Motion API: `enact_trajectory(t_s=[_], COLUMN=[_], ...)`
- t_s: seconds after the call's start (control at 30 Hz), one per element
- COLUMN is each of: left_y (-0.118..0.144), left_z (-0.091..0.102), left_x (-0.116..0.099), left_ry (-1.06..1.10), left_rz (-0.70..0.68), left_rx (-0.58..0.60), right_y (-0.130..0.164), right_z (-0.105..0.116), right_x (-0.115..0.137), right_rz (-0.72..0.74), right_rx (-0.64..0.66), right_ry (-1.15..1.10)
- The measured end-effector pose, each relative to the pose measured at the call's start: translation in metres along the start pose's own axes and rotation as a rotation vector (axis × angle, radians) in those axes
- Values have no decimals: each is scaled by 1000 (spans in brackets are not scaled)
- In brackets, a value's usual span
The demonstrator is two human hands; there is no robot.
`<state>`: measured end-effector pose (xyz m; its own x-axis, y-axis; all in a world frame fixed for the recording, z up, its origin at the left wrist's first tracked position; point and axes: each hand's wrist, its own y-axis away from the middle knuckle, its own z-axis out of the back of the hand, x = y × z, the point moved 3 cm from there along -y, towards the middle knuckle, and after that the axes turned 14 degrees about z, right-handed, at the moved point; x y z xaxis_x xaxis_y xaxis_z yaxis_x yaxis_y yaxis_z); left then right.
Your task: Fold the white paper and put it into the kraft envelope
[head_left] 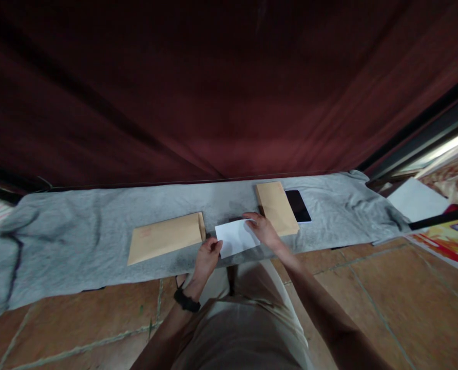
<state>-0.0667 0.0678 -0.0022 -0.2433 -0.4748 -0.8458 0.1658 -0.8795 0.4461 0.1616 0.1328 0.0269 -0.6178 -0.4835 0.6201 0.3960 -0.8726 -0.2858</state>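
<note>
A white sheet of paper [236, 239] is held between my two hands, low over the grey cloth. My left hand [208, 257], with a dark band on its wrist, pinches the sheet's left edge between thumb and fingers. At the upper right corner, my right hand [262, 228] grips the paper, its fingers reaching along the top edge. Left of the sheet lies a tan envelope [165, 238] with faint red marks and its flap end toward my left hand. Just beyond my right hand rests a stack of tan envelopes [278, 205].
A dark-screened phone [298, 206] lies against the stack's right side. Grey cloth [71, 231] covers the long narrow surface. A dark red curtain [229, 103] hangs behind it. At the right are a white sheet [417, 199] and a colourful printed package [450, 241]. Floor tiles [352, 288] show below.
</note>
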Motion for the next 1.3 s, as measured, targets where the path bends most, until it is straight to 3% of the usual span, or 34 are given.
enact_trajectory(t_s=[0.13,0.23,0.4,0.5,0.63,0.8,0.97,1.07,1.3], left_y=[-6,-9,-6,4,36,61,33,20,16], left_z=[-6,-7,-12,-11,-10,-37,-58,-57,-49], left_x=[-3,-9,-14,-15,-8,-1,0,3,7], left_ry=[-55,-142,-266,-390,-687,-885,-939,-967,-964], left_rz=[60,92,59,-30,-201,-559,-531,-515,-494], left_rx=[-62,-123,-209,-290,-384,-283,-324,-316,-374], right_y=[11,32,55,57,57,59,62,66,75], right_z=[-19,-40,-64,-65,-64,-65,-66,-65,-63], right_x=[11,22,26,27,30,30,28,28,26], right_rz=[118,224,240,224,207,196,188,173,151], right_rx=[-83,-43,33,57,74,103,102,71,-25], right_ry=[220,232,306,346,371,389,413,439,475])
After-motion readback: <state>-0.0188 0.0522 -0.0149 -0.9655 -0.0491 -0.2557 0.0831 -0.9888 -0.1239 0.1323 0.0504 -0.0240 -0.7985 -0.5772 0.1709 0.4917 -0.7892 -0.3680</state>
